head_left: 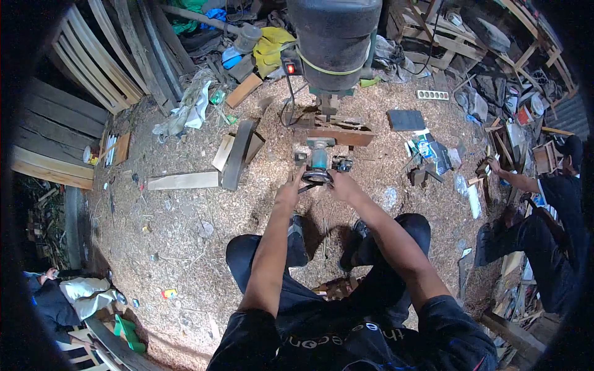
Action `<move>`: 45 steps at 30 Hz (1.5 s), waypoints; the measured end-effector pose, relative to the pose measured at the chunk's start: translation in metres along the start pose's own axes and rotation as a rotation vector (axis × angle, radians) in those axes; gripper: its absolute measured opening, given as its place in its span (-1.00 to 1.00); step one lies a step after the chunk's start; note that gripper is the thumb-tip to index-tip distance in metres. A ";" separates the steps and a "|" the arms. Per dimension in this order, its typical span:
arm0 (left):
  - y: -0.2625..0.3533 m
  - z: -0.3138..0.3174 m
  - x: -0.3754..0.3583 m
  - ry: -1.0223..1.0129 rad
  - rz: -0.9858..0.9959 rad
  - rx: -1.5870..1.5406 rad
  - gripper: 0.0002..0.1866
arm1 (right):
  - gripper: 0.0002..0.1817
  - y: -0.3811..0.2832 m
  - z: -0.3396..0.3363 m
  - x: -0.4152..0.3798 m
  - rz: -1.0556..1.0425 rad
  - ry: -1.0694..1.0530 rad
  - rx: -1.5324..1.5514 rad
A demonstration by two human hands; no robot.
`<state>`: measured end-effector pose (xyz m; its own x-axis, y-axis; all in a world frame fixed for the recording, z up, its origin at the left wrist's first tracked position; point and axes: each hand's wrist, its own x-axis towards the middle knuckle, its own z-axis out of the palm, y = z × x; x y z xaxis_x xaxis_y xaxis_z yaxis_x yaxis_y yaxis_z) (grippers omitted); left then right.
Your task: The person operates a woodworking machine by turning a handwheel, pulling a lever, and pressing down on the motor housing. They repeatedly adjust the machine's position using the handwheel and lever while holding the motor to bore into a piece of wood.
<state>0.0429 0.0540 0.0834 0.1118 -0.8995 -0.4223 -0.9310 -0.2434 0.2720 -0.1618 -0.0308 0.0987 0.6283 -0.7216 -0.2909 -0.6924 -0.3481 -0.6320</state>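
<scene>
A small machine with a teal body (318, 159) and a dark round part (317, 177) facing me stands on the ground between my feet and a reddish-brown wood piece (341, 135). My left hand (289, 190) closes on the near left side of this teal machine. On its near right side, my right hand (342, 185) is closed too; fine finger detail is small. Dark metal fittings (341, 164) stick out by my right hand. Just beyond the wood looms a large dark cylindrical housing (334, 43).
Wood shavings cover the ground. A red-lit switch (291, 68) hangs by the housing, and a white power strip (432, 95) lies right. Boards (236, 157) lie at left; planks (74, 62) lean behind. A co-worker (557, 191) crouches at right, another person (59, 303) sits lower left.
</scene>
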 end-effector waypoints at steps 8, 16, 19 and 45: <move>0.026 -0.071 -0.020 0.607 0.160 -0.315 -0.42 | -0.55 -0.026 -0.068 -0.033 -0.125 0.479 0.004; 0.183 -0.341 -0.042 1.563 0.794 -0.567 -0.70 | -0.62 -0.169 -0.312 -0.033 -0.473 1.157 0.578; 0.215 -0.385 -0.008 1.618 0.648 -0.415 -0.74 | -0.46 -0.173 -0.404 0.038 -0.438 1.321 0.622; 0.209 -0.354 0.039 1.734 0.659 -0.321 -0.82 | -0.54 -0.168 -0.267 -0.072 -0.609 0.991 0.839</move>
<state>-0.0240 -0.1599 0.4300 0.1829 -0.1356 0.9737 -0.8967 0.3830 0.2218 -0.1852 -0.0807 0.4176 0.0023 -0.8247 0.5656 0.2193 -0.5514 -0.8049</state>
